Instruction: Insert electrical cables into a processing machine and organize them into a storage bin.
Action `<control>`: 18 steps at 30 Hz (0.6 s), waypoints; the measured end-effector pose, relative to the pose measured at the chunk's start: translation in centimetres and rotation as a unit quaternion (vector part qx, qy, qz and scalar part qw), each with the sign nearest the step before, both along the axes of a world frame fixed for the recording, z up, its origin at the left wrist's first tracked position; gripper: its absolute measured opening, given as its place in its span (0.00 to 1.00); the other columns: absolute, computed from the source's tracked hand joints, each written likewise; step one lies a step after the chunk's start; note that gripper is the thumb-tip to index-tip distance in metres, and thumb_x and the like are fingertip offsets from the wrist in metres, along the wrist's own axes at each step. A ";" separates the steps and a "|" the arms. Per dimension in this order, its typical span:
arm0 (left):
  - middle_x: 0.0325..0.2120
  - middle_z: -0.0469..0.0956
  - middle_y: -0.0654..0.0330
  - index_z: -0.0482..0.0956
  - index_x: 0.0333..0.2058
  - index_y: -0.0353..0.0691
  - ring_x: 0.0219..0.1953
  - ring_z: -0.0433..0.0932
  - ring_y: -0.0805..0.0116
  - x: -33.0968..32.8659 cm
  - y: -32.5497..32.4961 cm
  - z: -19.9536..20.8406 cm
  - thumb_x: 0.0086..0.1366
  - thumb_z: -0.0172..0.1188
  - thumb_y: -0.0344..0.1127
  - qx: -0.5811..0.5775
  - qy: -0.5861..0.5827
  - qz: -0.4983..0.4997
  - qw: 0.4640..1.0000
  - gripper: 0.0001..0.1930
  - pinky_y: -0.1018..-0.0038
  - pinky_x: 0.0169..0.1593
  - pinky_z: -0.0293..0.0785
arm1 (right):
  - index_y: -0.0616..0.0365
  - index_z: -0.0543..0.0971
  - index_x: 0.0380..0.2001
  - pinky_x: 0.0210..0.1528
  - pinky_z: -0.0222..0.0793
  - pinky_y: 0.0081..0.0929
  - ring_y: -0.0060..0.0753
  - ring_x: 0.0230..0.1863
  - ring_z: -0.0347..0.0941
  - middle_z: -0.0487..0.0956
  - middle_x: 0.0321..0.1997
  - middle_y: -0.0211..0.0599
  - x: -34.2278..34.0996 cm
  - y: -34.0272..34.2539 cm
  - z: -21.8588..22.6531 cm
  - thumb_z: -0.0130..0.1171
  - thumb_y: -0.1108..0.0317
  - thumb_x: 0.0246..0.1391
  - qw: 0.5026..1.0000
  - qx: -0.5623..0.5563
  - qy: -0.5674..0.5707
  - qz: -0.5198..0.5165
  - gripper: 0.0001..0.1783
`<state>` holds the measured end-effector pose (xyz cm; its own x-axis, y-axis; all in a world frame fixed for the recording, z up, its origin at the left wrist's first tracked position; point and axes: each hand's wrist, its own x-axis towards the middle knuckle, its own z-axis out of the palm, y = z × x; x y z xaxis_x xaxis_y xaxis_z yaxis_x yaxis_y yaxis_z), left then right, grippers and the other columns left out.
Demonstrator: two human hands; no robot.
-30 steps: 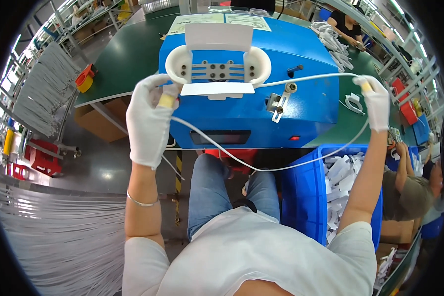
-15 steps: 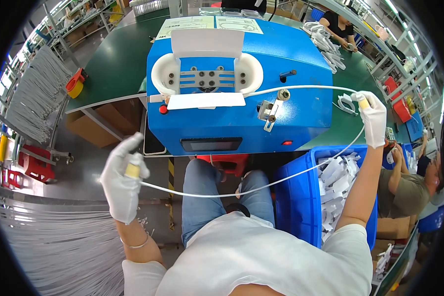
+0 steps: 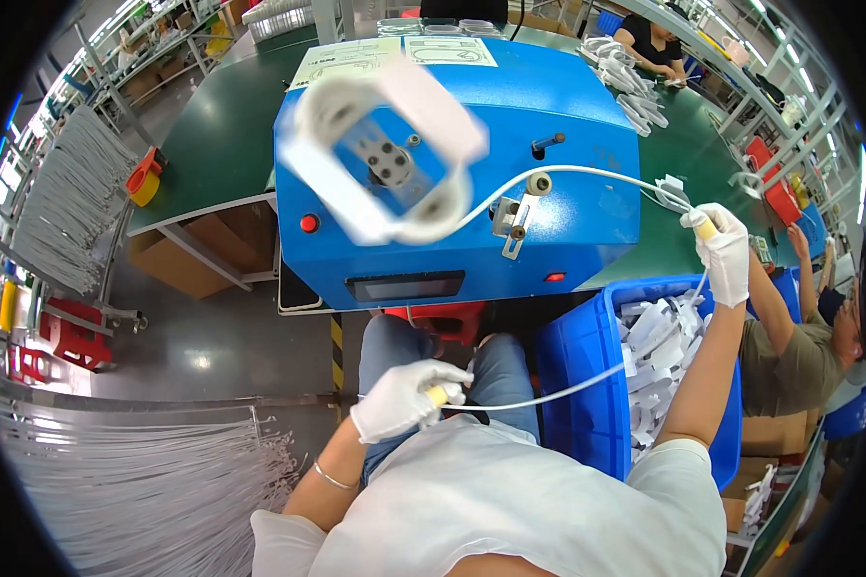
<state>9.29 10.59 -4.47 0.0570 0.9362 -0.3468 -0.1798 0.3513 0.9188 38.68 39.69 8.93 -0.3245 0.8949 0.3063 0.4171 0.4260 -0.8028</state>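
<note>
A white cable runs from a white winding frame past a roller on the blue machine to my right hand. That hand, in a white glove with a yellow fingertip cover, is closed around the cable beyond the machine's right edge. The frame is tilted and smeared by motion. Low in front of my lap, my gloved left hand pinches the cable, which trails off to the right. Part of the cable between the hands is blurred.
A blue bin of white parts stands below my right hand. Coiled cables lie on the green table. Many grey-white cables hang at lower left. Co-workers sit at right and far right.
The winding frame has turned from level to tilted. My left hand has moved right and down to my lap with the cable. My right hand has shifted slightly down.
</note>
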 end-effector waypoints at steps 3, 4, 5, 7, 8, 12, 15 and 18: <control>0.36 0.80 0.56 0.75 0.47 0.33 0.31 0.77 0.75 0.9 0.5 -2.3 0.64 0.56 0.33 0.017 0.031 -0.054 0.998 0.15 0.78 0.38 0.75 | 0.57 0.78 0.28 0.14 0.45 0.09 0.06 0.12 0.54 0.68 0.16 0.18 -0.6 -0.8 0.2 0.57 0.64 0.56 0.999 -0.035 0.036 0.009 0.08; 0.38 0.79 0.56 0.74 0.47 0.32 0.36 0.77 0.73 1.3 0.6 -3.5 0.64 0.56 0.33 0.042 0.046 -0.053 0.997 0.15 0.77 0.43 0.74 | 0.58 0.78 0.28 0.14 0.46 0.09 0.08 0.12 0.55 0.69 0.16 0.20 -0.9 -1.3 0.2 0.57 0.64 0.56 0.997 -0.043 0.053 0.030 0.09; 0.40 0.79 0.55 0.74 0.47 0.31 0.41 0.77 0.71 1.6 0.6 -4.3 0.64 0.57 0.33 0.066 0.061 -0.050 0.995 0.16 0.75 0.48 0.73 | 0.59 0.77 0.27 0.14 0.47 0.10 0.09 0.12 0.57 0.69 0.16 0.22 -1.4 -1.7 0.0 0.57 0.64 0.56 0.995 -0.052 0.070 0.054 0.09; 0.43 0.78 0.54 0.74 0.48 0.31 0.47 0.75 0.69 1.8 1.0 -4.7 0.64 0.57 0.32 0.026 0.061 -0.056 0.996 0.16 0.74 0.53 0.70 | 0.61 0.76 0.26 0.14 0.48 0.11 0.12 0.11 0.61 0.69 0.16 0.24 -3.0 -3.0 0.2 0.57 0.64 0.55 0.995 -0.047 0.041 0.080 0.11; 0.43 0.78 0.54 0.74 0.48 0.31 0.47 0.76 0.70 1.8 0.8 -5.3 0.64 0.57 0.32 0.034 0.070 -0.040 0.996 0.15 0.74 0.52 0.70 | 0.62 0.76 0.25 0.15 0.48 0.11 0.13 0.11 0.62 0.69 0.16 0.25 -4.0 -3.8 0.5 0.57 0.64 0.55 0.994 -0.060 0.031 0.083 0.12; 0.42 0.78 0.55 0.74 0.48 0.31 0.45 0.76 0.70 1.9 0.5 -6.2 0.63 0.56 0.29 0.035 0.138 -0.025 0.990 0.15 0.75 0.52 0.70 | 0.62 0.76 0.26 0.14 0.53 0.12 0.14 0.12 0.65 0.73 0.19 0.28 -5.5 -4.0 0.8 0.57 0.63 0.55 0.989 -0.083 0.054 0.107 0.12; 0.41 0.78 0.55 0.75 0.48 0.33 0.44 0.77 0.70 1.3 -0.1 -7.5 0.61 0.56 0.27 0.008 0.144 -0.024 0.989 0.15 0.76 0.51 0.70 | 0.60 0.76 0.25 0.14 0.53 0.11 0.14 0.12 0.65 0.74 0.20 0.28 -5.1 -3.2 0.4 0.57 0.65 0.55 0.985 -0.078 0.107 0.111 0.10; 0.40 0.79 0.56 0.76 0.46 0.35 0.43 0.77 0.71 1.0 -0.3 -6.8 0.60 0.56 0.27 -0.008 0.177 -0.048 0.983 0.15 0.76 0.50 0.71 | 0.60 0.76 0.25 0.14 0.52 0.11 0.14 0.12 0.64 0.74 0.20 0.28 -5.4 -3.9 0.4 0.57 0.65 0.55 0.984 -0.105 0.088 0.110 0.10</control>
